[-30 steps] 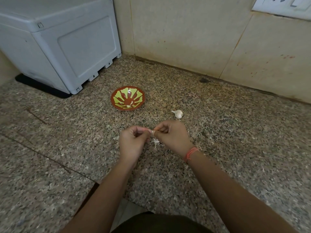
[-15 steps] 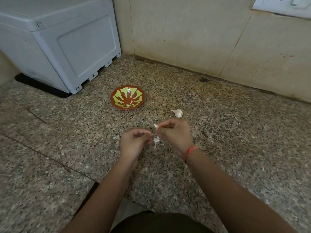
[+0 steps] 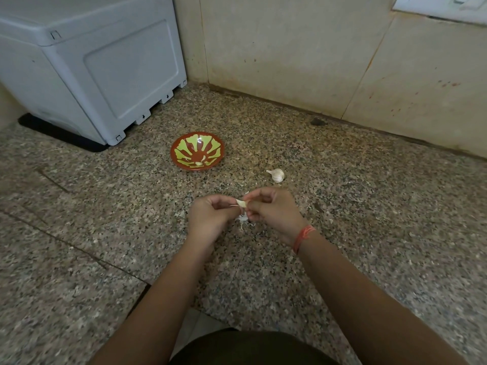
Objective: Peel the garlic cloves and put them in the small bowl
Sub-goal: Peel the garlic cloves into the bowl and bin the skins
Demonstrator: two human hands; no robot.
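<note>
**Garlic clove pinched between both my hands above the counter**

Head view: I hold one garlic clove (image 3: pixel 242 203) in the air between my two hands, over the speckled granite counter (image 3: pixel 369 206). My right hand (image 3: pixel 274 214) has its fingers curled in, and thumb and fingertips are clamped on the clove's right end. My left hand (image 3: pixel 210 219) is curled too, its thumb and fingertips closed on the clove's left side, where a thin pale strand of skin sticks out toward it. The two sets of fingertips nearly meet, with only the clove between them. An orange thread band (image 3: pixel 303 234) is tied round my right wrist.

Right under my hands a small cluster of white peel scraps (image 3: pixel 243 222) lies on the counter. A garlic bulb (image 3: pixel 276 175) sits on the granite just beyond my right hand, apart from it, stem pointing left.

The small bowl (image 3: pixel 220 151), red-brown with a yellow-green leaf pattern, stands on the counter beyond my left hand, well apart from the bulb. One pale peeled clove (image 3: pixel 199 163) lies inside it near the front edge.

To the far left a grey plastic box-like unit (image 3: pixel 105 67) stands on a dark mat (image 3: pixel 66 138) in the corner. Beige wall tiles (image 3: pixel 290 54) run along the back of the counter, with reddish specks on the right tile, and a white switch plate (image 3: pixel 442 5) shows at the top right edge.
</note>
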